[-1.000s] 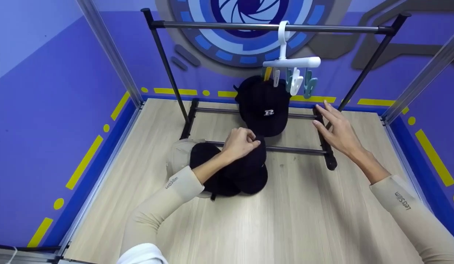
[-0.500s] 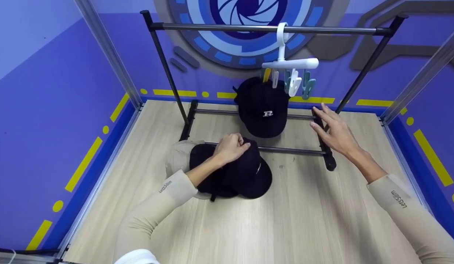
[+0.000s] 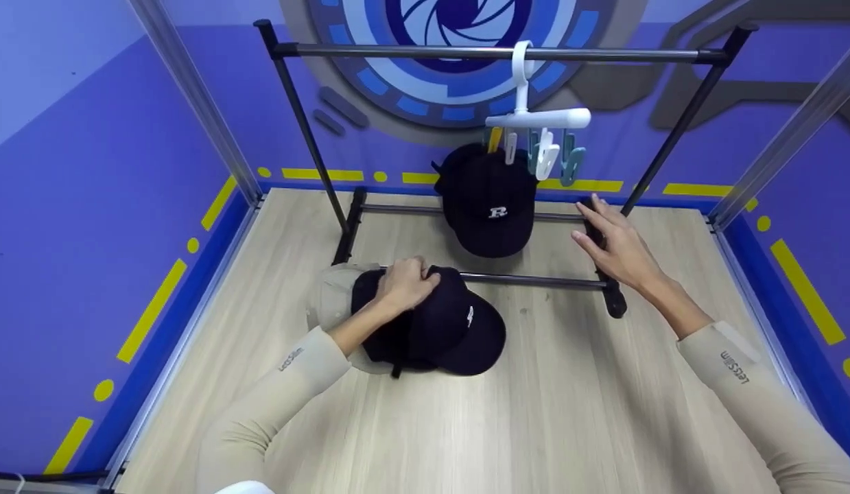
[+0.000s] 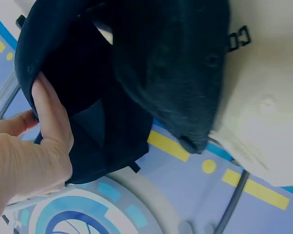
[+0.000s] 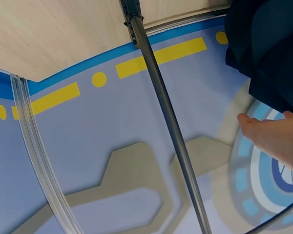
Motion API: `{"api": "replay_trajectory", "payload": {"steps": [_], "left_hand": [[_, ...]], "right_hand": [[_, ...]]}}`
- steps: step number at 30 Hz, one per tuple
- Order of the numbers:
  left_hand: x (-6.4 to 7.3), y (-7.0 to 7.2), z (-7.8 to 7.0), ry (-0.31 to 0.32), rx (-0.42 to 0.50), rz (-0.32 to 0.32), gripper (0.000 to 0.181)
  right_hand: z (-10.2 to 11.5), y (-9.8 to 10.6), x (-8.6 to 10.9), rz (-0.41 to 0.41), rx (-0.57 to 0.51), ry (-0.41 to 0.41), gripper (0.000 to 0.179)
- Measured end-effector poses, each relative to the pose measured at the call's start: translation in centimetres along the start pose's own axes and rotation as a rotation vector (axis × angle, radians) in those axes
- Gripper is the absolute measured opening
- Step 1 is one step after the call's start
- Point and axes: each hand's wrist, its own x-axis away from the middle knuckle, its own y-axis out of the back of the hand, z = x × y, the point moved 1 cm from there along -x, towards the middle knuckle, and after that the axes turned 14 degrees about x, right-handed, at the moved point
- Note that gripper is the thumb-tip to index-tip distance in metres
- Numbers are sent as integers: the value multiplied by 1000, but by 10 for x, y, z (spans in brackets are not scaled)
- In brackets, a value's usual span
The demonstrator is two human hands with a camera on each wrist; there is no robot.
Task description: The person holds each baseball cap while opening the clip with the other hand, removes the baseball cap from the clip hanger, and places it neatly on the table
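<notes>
My left hand (image 3: 405, 283) pinches the edge of a black cap (image 3: 459, 336) with a small white logo. In the left wrist view its fingers (image 4: 51, 112) reach inside that cap, with the thumb outside. Under and left of it lies another black cap (image 4: 171, 58), partly covered in the head view. A beige cap (image 3: 328, 295) sits at the left end of this group. My right hand (image 3: 620, 250) is held empty, fingers spread, near the rack's right foot. Behind, a black cap (image 3: 490, 230) with a white R hangs below a white clip hanger (image 3: 541, 119).
The dark metal rack (image 3: 411, 51) stands at the back, its lower bars (image 3: 534, 279) crossing the wooden board (image 3: 466, 432). White and green clips (image 3: 572, 161) dangle from the hanger. Blue-purple walls (image 3: 88, 171) with yellow marks enclose the sides and back.
My left hand has moved left and slightly toward me with the black cap, whose brim and logo have turned further into view. The right hand stays spread, shifted only slightly left.
</notes>
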Motion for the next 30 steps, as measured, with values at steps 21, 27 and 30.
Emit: {"api": "replay_trajectory", "payload": {"steps": [21,27,30], "left_hand": [[5,8,41,40,-33,-96,30],[5,9,50,37,-65,-133,34],[5,9,51,20,-71,-135,35]], "right_hand": [[-4,-13,4,95,-9,-13,56],[-8,-13,10,113,13,-26,56],[-10,-12,12,108,28,-29,56]]}}
